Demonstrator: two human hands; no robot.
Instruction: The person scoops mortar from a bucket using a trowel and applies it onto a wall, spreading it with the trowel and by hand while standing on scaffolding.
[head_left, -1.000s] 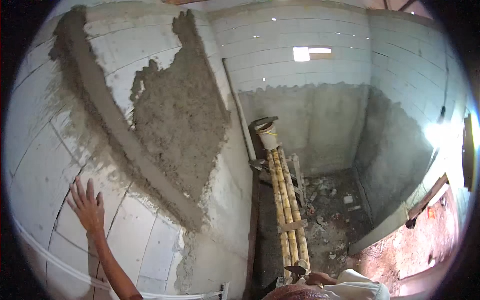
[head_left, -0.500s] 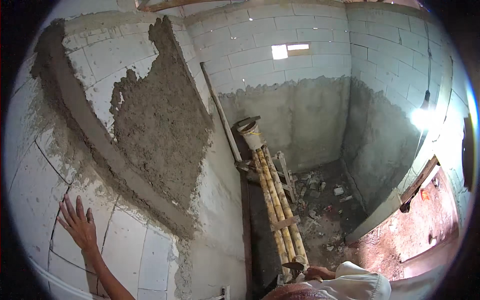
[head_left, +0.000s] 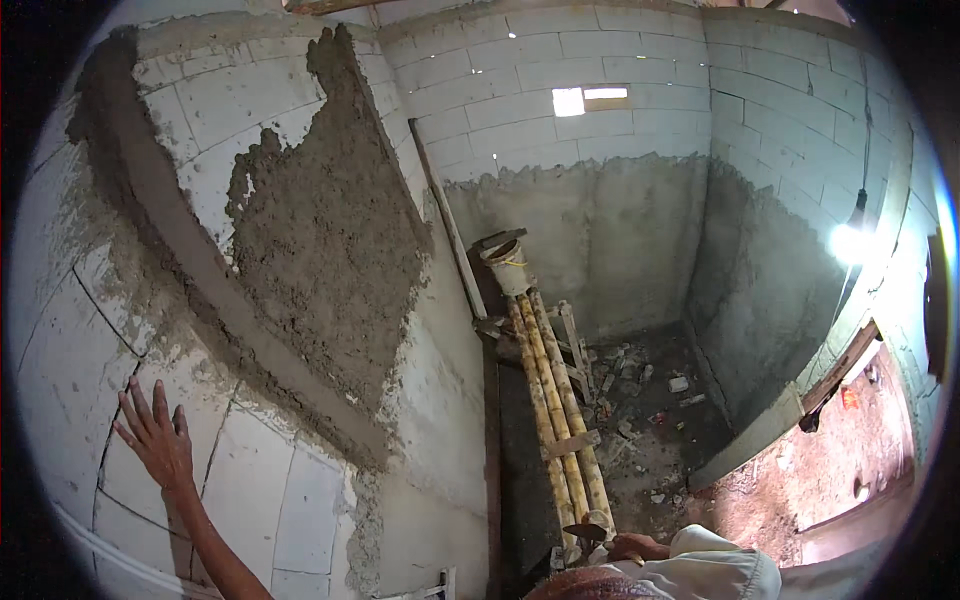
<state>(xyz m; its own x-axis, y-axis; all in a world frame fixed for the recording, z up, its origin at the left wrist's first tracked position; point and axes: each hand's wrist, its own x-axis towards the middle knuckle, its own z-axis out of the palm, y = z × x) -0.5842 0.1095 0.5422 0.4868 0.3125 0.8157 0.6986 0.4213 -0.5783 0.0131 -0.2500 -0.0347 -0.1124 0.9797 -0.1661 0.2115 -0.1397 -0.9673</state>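
Observation:
My left hand [head_left: 165,445] lies flat with spread fingers against the pale block wall [head_left: 255,480], below a band of wet mortar. At the lower edge my right hand [head_left: 638,547] is closed round the handle of a trowel [head_left: 585,532], its dark blade pointing left over the near ends of the bamboo poles [head_left: 560,430]. Rough grey mortar [head_left: 320,230] covers a large patch of the left wall. A smoother mortar strip [head_left: 230,300] curves along its left side.
A white bucket [head_left: 508,268] stands at the far end of the poles, which a wooden crosspiece [head_left: 571,446] spans. Rubble [head_left: 640,400] litters the floor. A wooden batten [head_left: 450,220] leans near the far corner. At right hangs a lit bulb [head_left: 852,243] beside a doorway.
The view has shifted slightly, so the walls and bucket sit a little further right. My left hand stays on the wall, and my right hand keeps the trowel with hardly any movement.

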